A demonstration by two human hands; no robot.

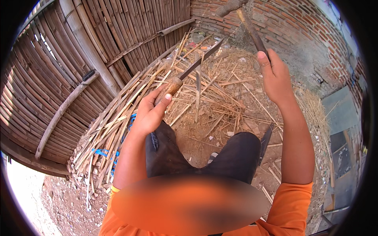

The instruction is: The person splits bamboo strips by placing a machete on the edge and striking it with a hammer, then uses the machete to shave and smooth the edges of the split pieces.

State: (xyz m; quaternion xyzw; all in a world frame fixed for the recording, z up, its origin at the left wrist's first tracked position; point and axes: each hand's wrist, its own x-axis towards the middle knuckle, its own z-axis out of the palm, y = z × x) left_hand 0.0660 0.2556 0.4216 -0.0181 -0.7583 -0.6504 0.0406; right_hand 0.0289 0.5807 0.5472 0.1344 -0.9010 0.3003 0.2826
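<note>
My left hand is closed around the wooden handle of a long knife, its dark blade pointing away and to the right. Up at the far right, my right hand grips the dark handle of a hammer. The hammer's head is raised above and beyond the blade tip, apart from it. A thin split strip crosses the blade in view; whether the two touch I cannot tell. Below both hands are my knees in dark trousers.
A heap of split bamboo strips lies along the left, with blue strapping in it. More strips and shavings litter the ground ahead. A bamboo wall stands left, a brick wall behind. Beside my right knee is a dark blade-like piece.
</note>
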